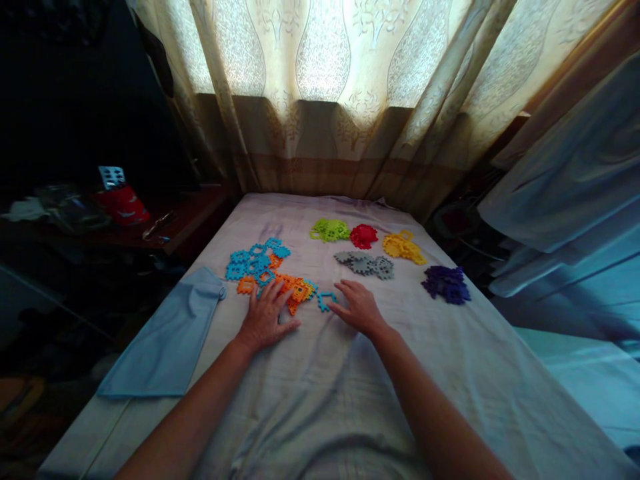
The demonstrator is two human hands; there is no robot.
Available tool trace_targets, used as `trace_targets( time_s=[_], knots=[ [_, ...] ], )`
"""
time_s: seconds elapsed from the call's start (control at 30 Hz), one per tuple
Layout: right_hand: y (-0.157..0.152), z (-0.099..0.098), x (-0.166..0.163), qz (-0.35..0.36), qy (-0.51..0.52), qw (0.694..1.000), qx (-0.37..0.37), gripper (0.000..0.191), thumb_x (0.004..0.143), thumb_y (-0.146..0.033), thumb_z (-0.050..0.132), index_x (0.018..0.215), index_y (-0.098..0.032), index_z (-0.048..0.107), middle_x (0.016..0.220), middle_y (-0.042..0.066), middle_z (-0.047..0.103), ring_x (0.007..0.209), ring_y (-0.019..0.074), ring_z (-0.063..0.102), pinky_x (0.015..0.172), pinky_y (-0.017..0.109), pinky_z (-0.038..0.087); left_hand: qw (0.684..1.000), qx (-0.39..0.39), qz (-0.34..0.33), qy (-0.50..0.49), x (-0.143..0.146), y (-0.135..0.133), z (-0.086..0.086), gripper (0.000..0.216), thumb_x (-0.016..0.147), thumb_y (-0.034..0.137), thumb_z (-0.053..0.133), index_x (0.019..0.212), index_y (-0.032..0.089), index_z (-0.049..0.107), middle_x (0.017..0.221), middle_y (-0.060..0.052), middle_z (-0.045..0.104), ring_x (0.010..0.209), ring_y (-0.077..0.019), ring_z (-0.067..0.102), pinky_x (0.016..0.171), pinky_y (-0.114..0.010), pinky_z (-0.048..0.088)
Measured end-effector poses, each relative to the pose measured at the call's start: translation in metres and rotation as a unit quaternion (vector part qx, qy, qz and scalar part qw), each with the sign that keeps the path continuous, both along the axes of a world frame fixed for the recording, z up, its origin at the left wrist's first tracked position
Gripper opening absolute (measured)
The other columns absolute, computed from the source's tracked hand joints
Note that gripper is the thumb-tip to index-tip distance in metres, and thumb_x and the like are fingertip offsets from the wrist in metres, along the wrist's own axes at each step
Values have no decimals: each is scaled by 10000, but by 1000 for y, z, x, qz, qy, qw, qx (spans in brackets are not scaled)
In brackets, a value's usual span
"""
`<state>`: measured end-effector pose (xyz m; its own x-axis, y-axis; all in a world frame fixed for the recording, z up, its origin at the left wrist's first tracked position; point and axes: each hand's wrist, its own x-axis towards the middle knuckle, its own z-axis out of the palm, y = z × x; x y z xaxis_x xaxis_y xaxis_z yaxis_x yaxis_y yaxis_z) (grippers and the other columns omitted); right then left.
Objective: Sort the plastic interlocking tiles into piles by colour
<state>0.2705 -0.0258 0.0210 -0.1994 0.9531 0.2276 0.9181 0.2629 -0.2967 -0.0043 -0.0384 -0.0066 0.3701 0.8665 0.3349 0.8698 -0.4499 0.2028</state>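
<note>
My left hand (267, 315) lies with spread fingers over a pile of orange toothed plastic pieces (296, 288), its fingertips on or just above them. Blue pieces of the same sort (253, 261) are heaped right behind it. My right hand (356, 305) is open, fingers stretched towards the left. A single blue square frame piece (325, 301) lies flat by its thumb; whether they touch I cannot tell. Further back are separate piles: lime green (331, 230), red (363, 236), grey (367, 264), yellow (404, 247) and dark purple (446, 285).
A pale cloth (400, 407) covers the table. A light blue fabric bag or folded cloth (167, 340) lies at the left edge. A dark side table (200, 210) holds a red container (123, 203). Curtains (320, 133) hang behind, and clothes (575, 173) hang at the right.
</note>
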Motion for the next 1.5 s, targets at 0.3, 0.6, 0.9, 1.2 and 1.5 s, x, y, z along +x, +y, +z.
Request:
trace_targets(
  time_s=[0.3,0.6,0.9,1.2,1.5],
  knots=[
    [-9,12,-38,-6,-14,998,-55,396,915,-350,601,1275,-192,650,1261,111,679,1166,245,593,1004,355,415,995,6,97,-13,19,8,10,442,889,418,565,1300,271,639,1517,-154,481,1420,-364,395,1175,-668,153],
    [-7,6,-42,-23,11,999,-35,379,880,-335,634,1234,-203,666,1218,108,691,1143,246,601,988,363,423,994,66,84,-27,26,8,9,487,871,438,584,1317,246,605,1512,-152,492,1414,-361,410,1198,-658,81],
    [34,10,-19,-94,46,994,18,360,879,-323,645,1210,-185,664,1238,122,675,1139,267,587,987,387,416,972,95,110,-183,-16,54,23,428,969,456,364,1043,198,697,1166,-117,735,1130,-277,653,1064,-501,417],
    [97,-2,-58,-102,45,994,4,329,890,-348,638,1186,-208,675,1213,108,676,1116,269,562,940,380,388,946,54,124,-293,-34,61,15,434,967,484,382,949,199,709,1086,-86,749,1076,-234,670,1027,-393,491],
    [95,-21,-52,-119,100,986,54,256,877,-279,636,1102,-191,719,1228,130,676,1126,287,568,953,416,422,939,33,139,-313,-35,61,14,420,966,473,402,942,200,720,1094,-80,748,1076,-235,672,1015,-385,503]
  ],
)
